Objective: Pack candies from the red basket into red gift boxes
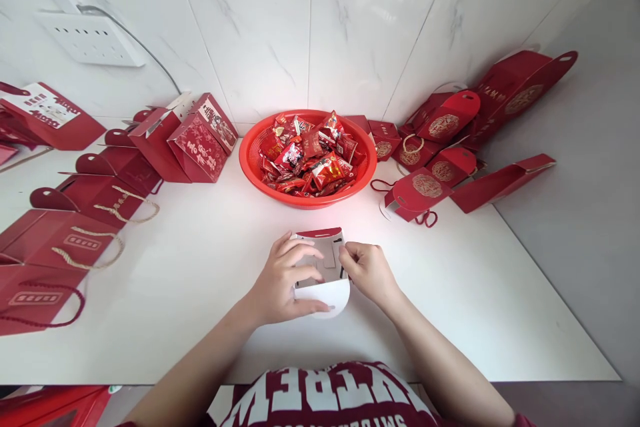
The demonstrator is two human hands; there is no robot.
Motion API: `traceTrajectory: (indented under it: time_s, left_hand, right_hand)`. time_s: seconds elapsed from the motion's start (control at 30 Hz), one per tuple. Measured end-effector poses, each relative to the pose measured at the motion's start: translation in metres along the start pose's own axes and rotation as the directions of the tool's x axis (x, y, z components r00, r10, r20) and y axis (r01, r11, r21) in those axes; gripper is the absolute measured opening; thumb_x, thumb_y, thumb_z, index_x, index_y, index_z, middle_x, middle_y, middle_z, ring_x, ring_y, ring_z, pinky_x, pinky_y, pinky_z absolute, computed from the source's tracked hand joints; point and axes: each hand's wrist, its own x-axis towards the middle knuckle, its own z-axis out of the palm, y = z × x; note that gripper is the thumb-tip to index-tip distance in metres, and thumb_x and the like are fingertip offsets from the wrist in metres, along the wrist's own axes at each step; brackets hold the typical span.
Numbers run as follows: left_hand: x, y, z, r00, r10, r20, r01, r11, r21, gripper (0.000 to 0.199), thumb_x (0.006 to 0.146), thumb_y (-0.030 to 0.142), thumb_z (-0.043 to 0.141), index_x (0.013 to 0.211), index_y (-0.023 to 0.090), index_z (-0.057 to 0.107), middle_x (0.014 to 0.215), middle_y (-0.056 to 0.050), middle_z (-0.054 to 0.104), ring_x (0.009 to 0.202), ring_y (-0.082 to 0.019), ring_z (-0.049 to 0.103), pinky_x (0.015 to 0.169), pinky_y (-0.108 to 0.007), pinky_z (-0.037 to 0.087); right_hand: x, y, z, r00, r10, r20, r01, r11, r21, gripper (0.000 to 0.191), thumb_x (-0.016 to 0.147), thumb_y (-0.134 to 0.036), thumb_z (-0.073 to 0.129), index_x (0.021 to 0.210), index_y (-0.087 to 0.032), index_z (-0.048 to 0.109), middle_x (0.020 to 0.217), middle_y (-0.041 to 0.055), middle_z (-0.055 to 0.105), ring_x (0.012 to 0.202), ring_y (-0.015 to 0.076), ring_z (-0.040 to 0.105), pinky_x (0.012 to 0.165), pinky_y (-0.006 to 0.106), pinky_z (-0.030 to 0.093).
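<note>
A small gift box (pixel 329 255) stands open in front of me, its inside white and its far flap red. Its rounded white near flap (pixel 325 297) leans toward me. My left hand (pixel 286 277) is curled around the box's left side, fingers over the opening and thumb against the near flap. At the right wall, my right hand (pixel 369 270) is closed in a pinch; what lies between its fingertips is hidden. Short dark pieces, perhaps cord ends, show inside the right wall beside those fingertips.
Behind the box stands a red plastic basket (pixel 249 163) full of wrapped candies (pixel 310 153). Red gift boxes with rope handles (pixel 107 197) line the left side. More red boxes (pixel 425 187) cluster at right, near a grey panel (pixel 565 167). A tiled wall backs the white table (pixel 190 240).
</note>
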Motion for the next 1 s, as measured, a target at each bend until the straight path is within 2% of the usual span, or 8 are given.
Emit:
traceTrajectory:
  time_s: [0.17,0.27,0.37,0.47,0.67,0.73,0.83,1.0]
  left_hand:
    - [-0.001,-0.007,0.006,1.0,0.011,0.007,-0.011,0.999,0.051,0.013,0.082,0.037,0.073,0.081,0.025,0.073,0.109,-0.003,0.068,0.119,-0.027,0.05,0.115,-0.049,0.026]
    - [-0.002,-0.011,0.009,0.999,0.032,-0.018,-0.031,0.999,0.022,0.012,0.086,0.03,0.069,0.076,0.023,0.071,0.095,-0.002,0.071,0.111,-0.023,0.054,0.115,-0.048,0.028]
    - [-0.003,-0.012,0.011,0.999,0.045,-0.018,-0.044,0.999,0.008,0.015,0.085,0.03,0.07,0.072,0.023,0.069,0.086,-0.001,0.069,0.102,-0.021,0.057,0.116,-0.048,0.028]
    - [-0.004,-0.012,0.01,0.998,0.054,-0.03,-0.054,0.999,0.005,0.015,0.084,0.03,0.071,0.072,0.023,0.069,0.085,-0.001,0.067,0.1,-0.021,0.056,0.115,-0.049,0.028]
    - [-0.011,-0.013,0.019,0.994,0.039,-0.103,-0.042,0.999,-0.024,0.014,0.08,0.032,0.072,0.086,0.022,0.066,0.131,-0.009,0.052,0.13,-0.031,0.043,0.117,-0.056,0.024]
    - [-0.014,-0.015,0.027,0.986,-0.029,-0.162,0.011,0.994,-0.111,0.051,0.075,0.04,0.078,0.118,0.023,0.057,0.15,-0.014,0.032,0.142,-0.038,0.027,0.117,-0.06,0.022]
    - [-0.016,-0.022,0.04,0.964,-0.177,-0.199,0.098,0.931,-0.352,0.109,0.07,0.049,0.081,0.153,0.026,0.015,0.16,-0.018,0.008,0.148,-0.041,0.011,0.116,-0.062,0.023]
    - [-0.013,-0.034,0.049,0.925,-0.372,-0.077,0.235,0.72,-0.653,0.124,0.068,0.045,0.083,0.155,0.032,-0.005,0.157,-0.016,0.021,0.142,-0.038,0.031,0.112,-0.057,0.034]
  right_hand:
    - [0.001,0.002,-0.001,0.997,-0.076,0.026,0.075,0.997,0.018,0.04,0.088,-0.03,0.049,0.054,-0.02,0.03,0.047,-0.0057,0.035,0.046,0.0087,0.031,0.048,0.024,0.026]
    - [-0.001,0.003,-0.003,0.969,-0.232,-0.085,0.232,0.973,-0.013,0.033,0.089,-0.026,0.054,0.06,-0.021,0.039,0.054,-0.005,0.042,0.05,0.0099,0.039,0.051,0.024,0.034]
    - [0.0,0.0,-0.007,0.852,-0.506,-0.134,0.498,0.863,-0.086,0.007,0.091,-0.022,0.056,0.085,-0.021,0.06,0.087,0.0047,0.066,0.083,0.0178,0.061,0.075,0.03,0.049]
    - [0.005,-0.005,-0.013,0.771,-0.635,-0.043,0.626,0.769,-0.131,0.028,0.095,-0.017,0.052,0.121,-0.023,0.06,0.132,0.0106,0.06,0.124,0.0228,0.055,0.102,0.04,0.045]
    - [0.026,-0.025,-0.015,0.833,-0.516,0.199,0.553,0.789,-0.269,0.046,0.093,-0.016,0.054,0.138,-0.02,0.052,0.137,0.0115,0.06,0.124,0.0265,0.057,0.103,0.043,0.046]
    - [0.033,-0.032,-0.01,0.864,-0.441,0.244,0.501,0.799,-0.333,0.034,0.093,-0.015,0.054,0.126,-0.019,0.063,0.119,0.0109,0.07,0.108,0.027,0.066,0.096,0.041,0.048]
    - [0.044,-0.039,-0.001,0.903,-0.357,0.238,0.423,0.835,-0.352,0.024,0.096,-0.018,0.048,0.101,-0.018,0.072,0.095,0.0091,0.075,0.088,0.0248,0.07,0.081,0.035,0.049]
    - [0.056,-0.029,0.009,0.932,-0.327,0.158,0.317,0.945,0.086,0.021,0.093,-0.029,0.055,0.084,-0.019,0.071,0.084,0.0049,0.073,0.078,0.0209,0.065,0.075,0.031,0.044]
